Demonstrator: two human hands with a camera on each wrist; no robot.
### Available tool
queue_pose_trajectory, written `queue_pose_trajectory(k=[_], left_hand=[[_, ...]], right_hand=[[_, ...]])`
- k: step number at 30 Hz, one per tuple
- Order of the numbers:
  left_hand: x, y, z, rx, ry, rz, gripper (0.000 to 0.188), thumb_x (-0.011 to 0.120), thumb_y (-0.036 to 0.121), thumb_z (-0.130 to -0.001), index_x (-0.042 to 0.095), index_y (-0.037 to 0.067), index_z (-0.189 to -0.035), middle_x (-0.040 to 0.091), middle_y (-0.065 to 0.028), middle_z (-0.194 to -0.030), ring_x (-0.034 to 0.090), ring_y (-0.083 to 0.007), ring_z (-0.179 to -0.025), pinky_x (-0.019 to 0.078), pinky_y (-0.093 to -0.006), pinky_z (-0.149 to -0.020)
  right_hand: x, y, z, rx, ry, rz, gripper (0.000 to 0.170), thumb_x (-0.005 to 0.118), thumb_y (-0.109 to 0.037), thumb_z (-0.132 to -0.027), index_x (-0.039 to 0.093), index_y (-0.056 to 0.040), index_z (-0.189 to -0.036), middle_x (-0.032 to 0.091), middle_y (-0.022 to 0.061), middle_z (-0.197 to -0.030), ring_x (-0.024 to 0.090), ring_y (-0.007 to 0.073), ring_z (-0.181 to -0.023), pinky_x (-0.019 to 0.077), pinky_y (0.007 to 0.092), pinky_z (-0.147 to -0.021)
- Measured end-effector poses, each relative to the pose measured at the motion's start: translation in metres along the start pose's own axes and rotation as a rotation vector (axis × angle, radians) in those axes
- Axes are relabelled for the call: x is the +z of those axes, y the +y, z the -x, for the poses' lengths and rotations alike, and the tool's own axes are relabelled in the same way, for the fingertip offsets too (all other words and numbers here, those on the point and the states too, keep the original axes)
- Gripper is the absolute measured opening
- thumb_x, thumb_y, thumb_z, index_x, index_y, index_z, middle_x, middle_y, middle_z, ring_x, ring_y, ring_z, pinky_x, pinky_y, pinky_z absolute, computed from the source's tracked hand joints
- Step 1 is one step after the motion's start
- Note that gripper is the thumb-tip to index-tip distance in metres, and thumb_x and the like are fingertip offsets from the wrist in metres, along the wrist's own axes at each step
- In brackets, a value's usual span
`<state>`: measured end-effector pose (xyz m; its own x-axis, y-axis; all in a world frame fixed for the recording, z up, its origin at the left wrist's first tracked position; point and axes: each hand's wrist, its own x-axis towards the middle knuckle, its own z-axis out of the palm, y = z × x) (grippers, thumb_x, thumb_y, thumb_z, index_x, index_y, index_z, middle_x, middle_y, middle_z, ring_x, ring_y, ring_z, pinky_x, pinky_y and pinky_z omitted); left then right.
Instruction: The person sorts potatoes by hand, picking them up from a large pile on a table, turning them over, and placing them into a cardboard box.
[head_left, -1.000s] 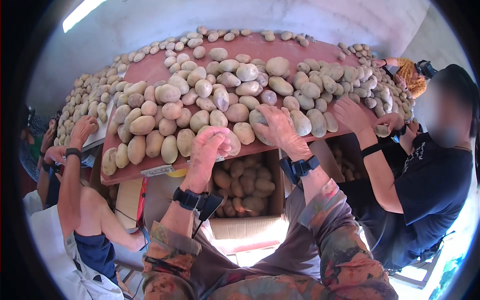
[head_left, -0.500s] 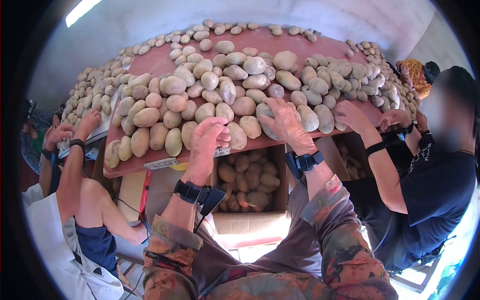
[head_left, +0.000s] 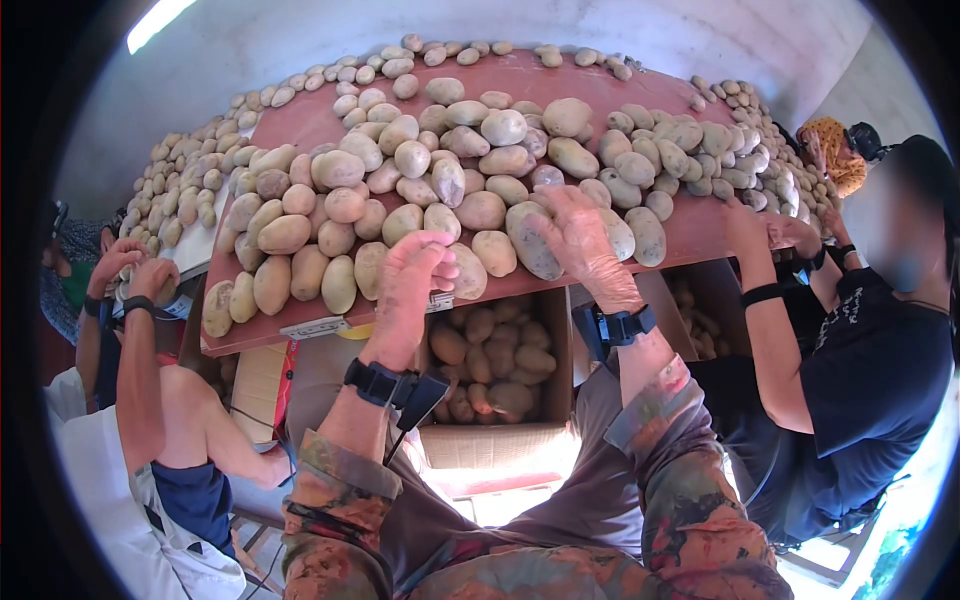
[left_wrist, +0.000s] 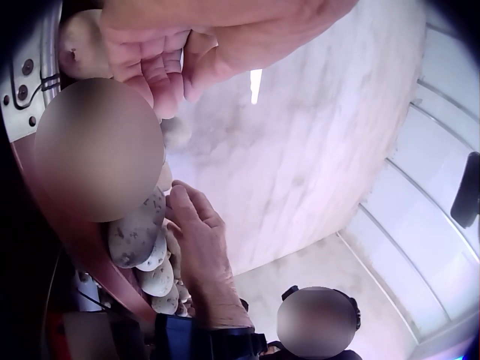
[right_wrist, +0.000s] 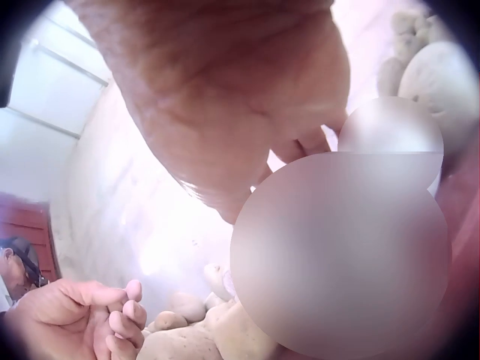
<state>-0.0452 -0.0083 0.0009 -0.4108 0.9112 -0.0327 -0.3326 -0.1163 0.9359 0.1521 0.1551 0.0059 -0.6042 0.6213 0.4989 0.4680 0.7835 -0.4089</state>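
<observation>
My left hand (head_left: 408, 290) hovers at the table's front edge, fingers loosely bent with the thumb near the fingertips, and nothing shows in it. Just behind it sits a pale potato (head_left: 468, 272). My right hand (head_left: 585, 245) rests on the right side of a large dark-mottled potato (head_left: 530, 243), its fingers reaching over the pile. In the left wrist view the right hand (left_wrist: 201, 255) lies against the potatoes. The right wrist view has the right hand (right_wrist: 240, 97) above a blurred round shape, so its fingertips are partly hidden.
Many potatoes (head_left: 285, 233) are heaped across the reddish table (head_left: 640, 88). Below its edge stands a cardboard box (head_left: 490, 440) holding more potatoes. A metal hinge (head_left: 313, 328) is fixed to the front edge. People sit close on both sides, with hands (head_left: 748, 228) at the table.
My right hand has shifted slightly right along the mottled potato, uncovering more of it. My left hand has barely moved. The right neighbour's hand has drawn back from the near potatoes toward the right.
</observation>
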Motion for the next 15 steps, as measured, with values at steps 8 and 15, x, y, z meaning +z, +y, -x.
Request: queue_pose_trajectory(k=[8, 15], left_hand=[[-0.008, 0.002, -0.003, 0.012, 0.094, 0.001, 0.017, 0.059, 0.014, -0.096, 0.069, 0.005, -0.108, 0.068, -0.0029, -0.088, 0.064, -0.0096, -0.074, 0.0527, -0.0223, -0.065], [0.002, -0.005, 0.000, -0.041, -0.003, -0.052, 0.017, 0.060, 0.015, -0.096, 0.069, 0.006, -0.108, 0.067, -0.0030, -0.089, 0.064, -0.0095, -0.075, 0.0524, -0.0225, -0.066]], right_hand=[[-0.004, -0.017, 0.000, -0.136, 0.102, 0.007, 0.038, 0.071, -0.022, -0.085, 0.062, -0.0068, -0.119, 0.063, 0.0190, -0.110, 0.060, 0.0408, -0.104, 0.0494, 0.0494, -0.088], [-0.021, -0.011, -0.003, 0.111, 0.116, 0.030, 0.030, 0.067, -0.019, -0.088, 0.061, -0.0084, -0.115, 0.064, 0.0189, -0.104, 0.062, 0.0403, -0.097, 0.0502, 0.0501, -0.081]])
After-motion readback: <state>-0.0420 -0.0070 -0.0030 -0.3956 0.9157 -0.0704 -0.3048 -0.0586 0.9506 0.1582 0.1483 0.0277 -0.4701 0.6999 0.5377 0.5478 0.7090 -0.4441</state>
